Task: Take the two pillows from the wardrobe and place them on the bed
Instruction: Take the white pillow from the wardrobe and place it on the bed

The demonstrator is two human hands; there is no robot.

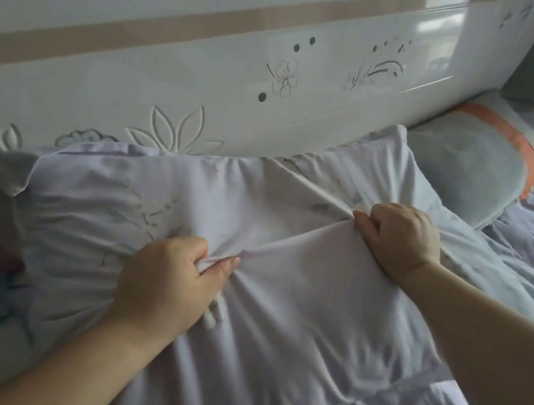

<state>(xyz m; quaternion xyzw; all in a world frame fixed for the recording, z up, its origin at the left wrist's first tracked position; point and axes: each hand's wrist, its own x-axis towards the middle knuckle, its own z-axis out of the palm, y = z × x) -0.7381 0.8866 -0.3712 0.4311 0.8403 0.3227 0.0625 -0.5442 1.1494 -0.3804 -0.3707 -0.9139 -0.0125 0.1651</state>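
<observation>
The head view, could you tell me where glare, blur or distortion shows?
Head view: window glare on the glossy headboard at upper right; soft blur at the left edge; the headboard's straight lines bow, a wide-angle effect; both hands and the pillow look reasonably sharp in dim, even light.

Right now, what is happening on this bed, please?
A person is handling a pale lilac pillow that lies on the bed against the white headboard. The left hand and the right hand each pinch a fold of its cover. A second, grey pillow with an orange stripe already lies further right.
</observation>
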